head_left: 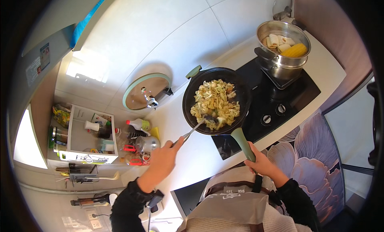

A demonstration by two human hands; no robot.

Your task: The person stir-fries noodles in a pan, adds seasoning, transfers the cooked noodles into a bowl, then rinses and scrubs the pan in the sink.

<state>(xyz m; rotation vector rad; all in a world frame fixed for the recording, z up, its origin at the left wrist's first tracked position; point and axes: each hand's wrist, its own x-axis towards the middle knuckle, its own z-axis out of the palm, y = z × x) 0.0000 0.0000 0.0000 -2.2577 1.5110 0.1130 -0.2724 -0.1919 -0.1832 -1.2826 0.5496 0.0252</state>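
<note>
My left hand (163, 162) is closed around the handle of a spatula (194, 129). Its metal shank slants over the near left rim of a dark wok (242, 88), and its dark head is partly buried in the food. Chopped pale-yellow cauliflower pieces (216, 98) are heaped in the wok's middle. My right hand (263, 165) is wrapped round the wok's green long handle (242, 144). The wok sits at the left part of a black cooktop (280, 97), partly overhanging the white counter.
At the back right of the cooktop stands a steel steamer pot (283, 68) holding corn (295, 51) and white rolls. A green-rimmed glass lid (136, 94) leans on the wall. Bottles and a glass jar (147, 144) crowd the left counter beside a white shelf (76, 132).
</note>
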